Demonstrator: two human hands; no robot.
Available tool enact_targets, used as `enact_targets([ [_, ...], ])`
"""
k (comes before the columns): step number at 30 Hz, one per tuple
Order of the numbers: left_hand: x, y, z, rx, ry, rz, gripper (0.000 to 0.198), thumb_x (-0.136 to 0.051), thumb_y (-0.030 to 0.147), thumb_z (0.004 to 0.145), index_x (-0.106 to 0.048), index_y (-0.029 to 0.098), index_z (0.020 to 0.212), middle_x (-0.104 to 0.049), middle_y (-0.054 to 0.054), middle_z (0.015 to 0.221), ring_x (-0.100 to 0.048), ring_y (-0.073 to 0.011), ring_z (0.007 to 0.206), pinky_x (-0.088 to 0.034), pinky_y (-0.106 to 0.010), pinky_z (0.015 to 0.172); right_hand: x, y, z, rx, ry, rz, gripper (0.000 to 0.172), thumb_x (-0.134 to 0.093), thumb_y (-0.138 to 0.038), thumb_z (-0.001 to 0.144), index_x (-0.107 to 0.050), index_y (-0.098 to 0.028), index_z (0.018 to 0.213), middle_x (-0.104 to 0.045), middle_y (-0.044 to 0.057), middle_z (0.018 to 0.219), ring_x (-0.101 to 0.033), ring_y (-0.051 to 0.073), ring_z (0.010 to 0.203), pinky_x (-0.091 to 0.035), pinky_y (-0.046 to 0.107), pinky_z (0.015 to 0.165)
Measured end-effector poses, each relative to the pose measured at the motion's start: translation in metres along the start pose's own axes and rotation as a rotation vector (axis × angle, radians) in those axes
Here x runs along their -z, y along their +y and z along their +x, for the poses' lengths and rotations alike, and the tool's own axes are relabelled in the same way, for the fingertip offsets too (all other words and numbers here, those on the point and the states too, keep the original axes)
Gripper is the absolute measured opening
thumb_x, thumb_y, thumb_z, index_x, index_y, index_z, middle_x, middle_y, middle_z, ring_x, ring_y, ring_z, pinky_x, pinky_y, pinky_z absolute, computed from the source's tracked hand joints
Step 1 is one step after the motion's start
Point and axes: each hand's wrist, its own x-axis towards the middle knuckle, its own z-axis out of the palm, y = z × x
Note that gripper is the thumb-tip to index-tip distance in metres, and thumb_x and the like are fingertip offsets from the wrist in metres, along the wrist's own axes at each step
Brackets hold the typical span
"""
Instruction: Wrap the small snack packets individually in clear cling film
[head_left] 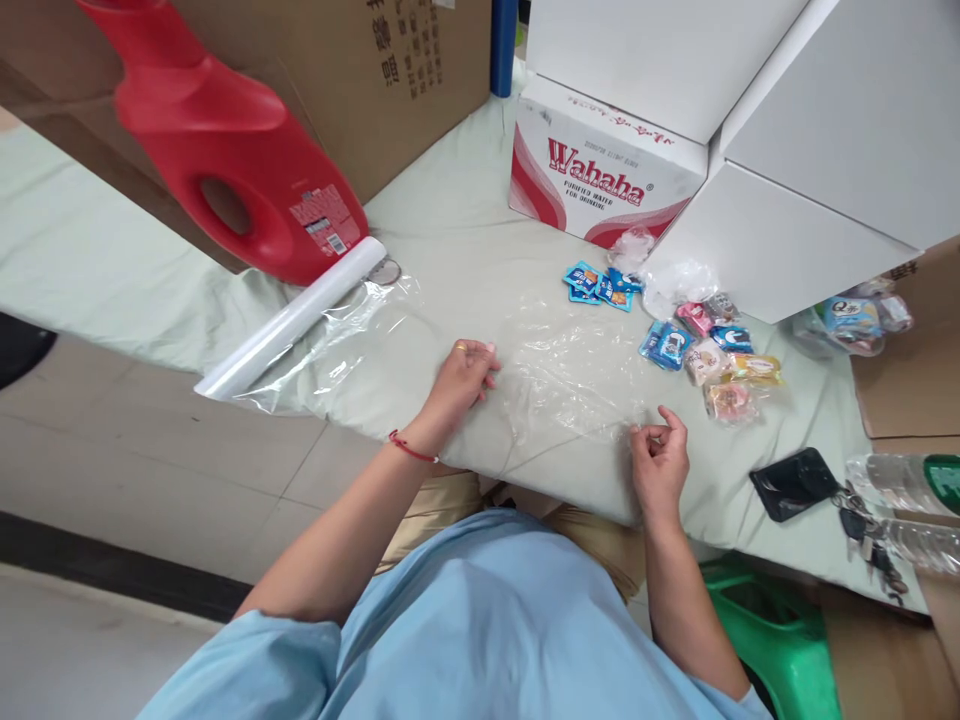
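Note:
A thin, crumpled clear plastic sheet (574, 365) lies spread on the cloth-covered table between my hands. My left hand (466, 375) is just beside the sheet's left edge, its fingers loosely curled and slightly apart, with nothing visible in them. At the sheet's lower right corner, my right hand (660, 455) pinches the plastic between thumb and forefinger, other fingers raised. Beyond the sheet are small blue packets (600, 285). More small wrapped snacks, including a pink one (694, 319) and a yellow one (754, 368), lie to the right beside a crumpled clear bag (679, 285).
A roll of clear film (296, 320) lies at the left, near a large red jug (247, 150). White boxes, one a Wahaha carton (600, 180), stand at the back. A black pouch with keys (795, 485) and plastic bottles (892, 480) lie right. A green stool (787, 630) stands below.

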Motion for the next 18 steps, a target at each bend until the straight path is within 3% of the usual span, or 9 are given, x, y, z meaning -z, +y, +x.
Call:
enact_targets([
  [4, -0.008, -0.004, -0.005, -0.188, 0.099, 0.196, 0.031, -0.073, 0.039, 0.089, -0.058, 0.022, 0.110, -0.067, -0.008, 0.111, -0.065, -0.0204, 0.096, -0.053, -0.032, 0.081, 0.009, 0.005, 0.000, 0.054, -0.165, -0.049, 0.052, -0.064, -0.049, 0.093, -0.065, -0.021, 0.136, -0.063, -0.001, 0.081, -0.055, 0.016, 0.064, -0.051, 0.032, 0.069],
  [7, -0.012, -0.001, -0.012, -0.397, 0.266, 0.405, 0.023, -0.066, 0.033, 0.092, -0.060, 0.021, 0.111, -0.064, -0.012, 0.120, -0.063, -0.0258, 0.109, -0.053, -0.041, 0.094, 0.020, 0.010, -0.002, 0.071, -0.223, -0.086, 0.044, -0.063, -0.050, 0.094, -0.071, -0.020, 0.126, -0.064, 0.000, 0.079, -0.056, 0.017, 0.065, -0.052, 0.033, 0.070],
  [9, -0.018, 0.001, -0.018, -0.577, 0.300, 0.535, 0.020, -0.060, 0.030, 0.096, -0.061, 0.021, 0.114, -0.064, -0.014, 0.125, -0.060, -0.0289, 0.120, -0.050, -0.046, 0.105, 0.025, 0.012, -0.005, 0.062, -0.227, -0.089, 0.045, -0.064, -0.050, 0.094, -0.071, -0.020, 0.127, -0.064, 0.000, 0.079, -0.057, 0.017, 0.065, -0.053, 0.033, 0.069],
  [11, -0.027, 0.000, -0.025, -0.713, 0.192, 0.642, 0.022, -0.054, 0.029, 0.100, -0.063, 0.021, 0.118, -0.066, -0.015, 0.129, -0.058, -0.0294, 0.129, -0.045, -0.048, 0.113, 0.027, 0.012, -0.009, 0.066, -0.236, -0.090, 0.046, -0.064, -0.050, 0.094, -0.070, -0.019, 0.128, -0.065, 0.000, 0.079, -0.057, 0.017, 0.065, -0.053, 0.032, 0.068],
  [13, -0.037, -0.005, -0.028, -0.758, 0.028, 0.757, 0.030, -0.051, 0.032, 0.102, -0.064, 0.020, 0.127, -0.066, -0.016, 0.139, -0.057, -0.0299, 0.135, -0.040, -0.050, 0.118, 0.028, 0.011, -0.011, 0.076, -0.236, -0.095, 0.047, -0.064, -0.050, 0.094, -0.070, -0.019, 0.129, -0.066, 0.000, 0.080, -0.058, 0.017, 0.065, -0.054, 0.032, 0.067],
  [16, -0.042, -0.018, -0.028, -0.691, -0.139, 0.960, 0.050, -0.055, 0.038, 0.101, -0.056, 0.020, 0.148, -0.055, -0.019, 0.159, -0.044, -0.0360, 0.152, -0.024, -0.061, 0.127, 0.036, 0.009, -0.010, 0.082, -0.280, -0.120, 0.046, -0.063, -0.052, 0.095, -0.071, -0.020, 0.126, -0.067, 0.001, 0.078, -0.058, 0.017, 0.063, -0.053, 0.031, 0.065],
  [18, -0.039, -0.027, -0.025, -0.635, -0.204, 1.067, 0.063, -0.060, 0.044, 0.099, -0.048, 0.022, 0.157, -0.045, -0.020, 0.167, -0.034, -0.0396, 0.159, -0.010, -0.069, 0.129, 0.045, 0.007, -0.005, 0.076, -0.415, -0.136, 0.045, -0.065, -0.055, 0.093, -0.075, -0.021, 0.120, -0.067, 0.000, 0.073, -0.058, 0.017, 0.060, -0.052, 0.031, 0.061],
])
